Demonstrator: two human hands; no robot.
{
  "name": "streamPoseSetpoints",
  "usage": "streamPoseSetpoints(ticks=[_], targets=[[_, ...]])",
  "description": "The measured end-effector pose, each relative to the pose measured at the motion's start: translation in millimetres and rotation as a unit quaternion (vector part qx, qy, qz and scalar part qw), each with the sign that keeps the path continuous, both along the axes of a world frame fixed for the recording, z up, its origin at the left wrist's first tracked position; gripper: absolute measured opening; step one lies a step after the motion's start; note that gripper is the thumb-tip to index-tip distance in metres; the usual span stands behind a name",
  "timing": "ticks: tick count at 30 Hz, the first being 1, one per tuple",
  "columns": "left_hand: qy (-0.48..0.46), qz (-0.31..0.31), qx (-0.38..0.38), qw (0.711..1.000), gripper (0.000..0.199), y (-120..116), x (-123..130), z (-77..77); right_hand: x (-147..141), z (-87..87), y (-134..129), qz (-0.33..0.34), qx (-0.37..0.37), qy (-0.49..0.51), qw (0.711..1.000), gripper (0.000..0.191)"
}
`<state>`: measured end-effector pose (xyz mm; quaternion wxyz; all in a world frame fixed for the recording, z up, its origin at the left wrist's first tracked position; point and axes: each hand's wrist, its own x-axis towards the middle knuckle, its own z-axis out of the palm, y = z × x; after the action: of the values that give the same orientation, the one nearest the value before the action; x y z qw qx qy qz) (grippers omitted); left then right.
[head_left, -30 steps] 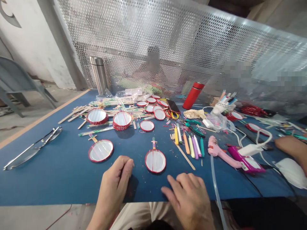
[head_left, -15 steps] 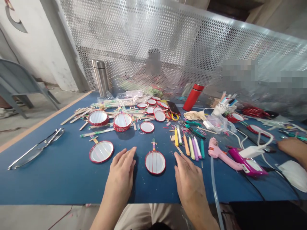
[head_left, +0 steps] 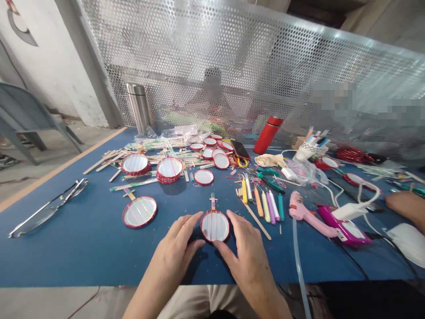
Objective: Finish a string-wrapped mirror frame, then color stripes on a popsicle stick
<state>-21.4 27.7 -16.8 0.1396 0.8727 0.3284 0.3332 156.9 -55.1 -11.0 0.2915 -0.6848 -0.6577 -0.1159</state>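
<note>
Once both hands had slid in from the sides, the red-rimmed disc on a craft-stick neck (head_left: 214,226) sat boxed between them, and that was the big change: a moment earlier they were resting well apart on either side of it. The left hand (head_left: 174,248) and right hand (head_left: 244,261) were both spread and curved around the rim, with no pinch anywhere. Can't really say whether they were pressing on it or barely touching. The disc lay flat on the blue mat (head_left: 66,252), its neck pointing away from the person.

Left of the disc sat a second disc with a neck (head_left: 139,212), and a little beyond that was a small stack of rimmed discs (head_left: 169,170). To its right were a loose craft stick (head_left: 257,226), some coloured glue sticks (head_left: 265,206) and a pink hot glue gun (head_left: 300,210).

The fingers hid parts of the rim, and the disc's underside didn't show at all. Farther right, a co-worker's hand (head_left: 407,206) got cut off by the frame edge, so no clue what it was doing. The figure behind the perforated metal screen (head_left: 232,57) was too pixelated to make out.
</note>
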Motion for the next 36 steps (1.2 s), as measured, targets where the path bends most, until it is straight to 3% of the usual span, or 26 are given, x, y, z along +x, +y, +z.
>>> streamPoseSetpoints(ticks=[12, 16, 24, 36], targets=[[0.083, -0.053, -0.04, 0.994, 0.043, 9, 14, 18.5, -1, -5.7, 6, 0.003, -0.034, -0.002, 0.999, 0.051], [0.088, -0.061, -0.047, 0.993, 0.042, 9, 16, 16.9, -4, -6.3, 8, -0.007, -0.024, -0.013, 1.0, 0.048], [0.088, 0.009, -0.081, 0.993, 0.047, 10, 17, 13.6, -4, -4.9, 9, 0.001, 0.001, -0.031, 1.0, 0.044], [0.059, -0.046, -0.066, 0.995, 0.043, 10, 12, 17.3, -6, -5.5, 11, -0.012, 0.007, -0.052, 0.999, 0.042]])
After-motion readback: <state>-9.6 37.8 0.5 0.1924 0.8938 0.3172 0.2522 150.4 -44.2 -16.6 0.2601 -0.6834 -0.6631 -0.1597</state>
